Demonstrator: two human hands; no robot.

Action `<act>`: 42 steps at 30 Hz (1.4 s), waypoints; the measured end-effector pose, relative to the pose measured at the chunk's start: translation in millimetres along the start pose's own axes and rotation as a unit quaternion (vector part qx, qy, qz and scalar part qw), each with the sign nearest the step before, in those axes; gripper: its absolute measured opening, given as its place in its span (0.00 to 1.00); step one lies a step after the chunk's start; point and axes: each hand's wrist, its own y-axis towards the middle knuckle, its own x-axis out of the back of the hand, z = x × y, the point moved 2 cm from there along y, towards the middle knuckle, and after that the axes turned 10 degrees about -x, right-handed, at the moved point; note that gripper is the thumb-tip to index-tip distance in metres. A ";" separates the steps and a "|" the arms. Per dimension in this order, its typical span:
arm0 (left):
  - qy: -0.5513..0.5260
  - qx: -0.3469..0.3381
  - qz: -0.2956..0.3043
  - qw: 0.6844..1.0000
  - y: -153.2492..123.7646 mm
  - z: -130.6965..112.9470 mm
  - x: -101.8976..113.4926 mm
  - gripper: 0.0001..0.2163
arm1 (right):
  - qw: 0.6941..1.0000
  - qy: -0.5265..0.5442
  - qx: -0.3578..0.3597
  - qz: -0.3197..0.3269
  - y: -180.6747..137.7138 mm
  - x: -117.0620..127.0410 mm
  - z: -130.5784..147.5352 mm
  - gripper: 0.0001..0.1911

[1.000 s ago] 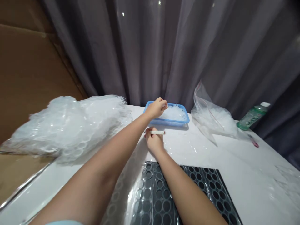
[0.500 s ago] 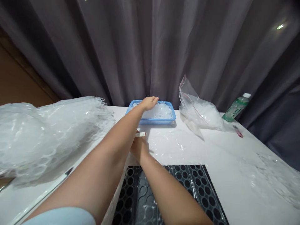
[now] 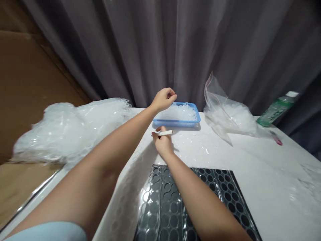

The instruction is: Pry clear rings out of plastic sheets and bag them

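My left hand (image 3: 164,99) is raised just above the left end of a blue plastic basket (image 3: 175,124), fingers curled in toward the thumb. Whatever lies between those fingertips, if anything, is too small to make out. Small clear plastic rings or pieces (image 3: 184,112) fill the basket. Nearer to me, my right hand (image 3: 164,144) grips a slim white pen-like tool (image 3: 166,133), its thin dark tip pointing left. Below my right forearm lies a black board (image 3: 227,187) with rows of round holes, partly under glossy clear film.
A heap of clear plastic sheets (image 3: 72,127) lies left, beside brown cardboard (image 3: 37,90). Translucent sheeting (image 3: 125,197) with round marks drapes left of the board. Back right are a zip bag (image 3: 233,117) of whitish pieces, a green bottle (image 3: 276,108) and a small pink item (image 3: 278,140).
My left hand has lifted from over the basket's contents, and its fingers have curled in. The white tool in my right hand shows more fully. The whole view has shifted.
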 end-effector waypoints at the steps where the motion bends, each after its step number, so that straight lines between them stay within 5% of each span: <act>1: 0.006 -0.010 -0.026 1.000 -16.0 -2.9 11.5 0.09 | 1.000 -0.002 -0.002 0.002 -0.3 0.2 -1.1 0.08; 4: 0.034 0.013 -0.030 0.999 -78.1 -5.2 42.6 0.09 | 1.000 -0.015 0.005 0.008 -2.6 -0.3 -2.4 0.10; 6: 0.073 0.061 0.048 0.994 -121.7 0.4 54.6 0.08 | 0.999 -0.024 0.023 0.008 -4.2 -1.8 -2.7 0.13; 8: 0.115 0.111 0.113 0.981 -158.3 10.4 59.2 0.08 | 0.999 -0.037 0.035 0.012 -4.9 -3.9 -4.0 0.14; 12: 0.129 0.155 0.124 0.972 -194.9 29.9 52.4 0.12 | 0.997 -0.067 0.032 0.023 -3.3 -7.2 -9.4 0.14; 24: 0.104 0.179 0.155 0.966 -195.8 40.3 39.6 0.13 | 0.990 -0.118 0.060 0.040 -5.5 -9.4 -10.0 0.15; 34: 0.055 0.278 0.028 0.959 -191.9 43.0 36.6 0.15 | 0.980 -0.163 0.113 0.024 -19.0 -6.6 -2.2 0.13; 39: 0.031 0.252 0.005 0.967 -197.9 46.3 58.7 0.13 | 0.992 -0.089 0.081 0.034 -18.8 -4.3 -4.7 0.14; 42: 0.046 0.189 0.055 0.979 -200.9 41.5 61.1 0.09 | 0.992 -0.084 0.080 0.048 -18.2 -5.3 -7.5 0.12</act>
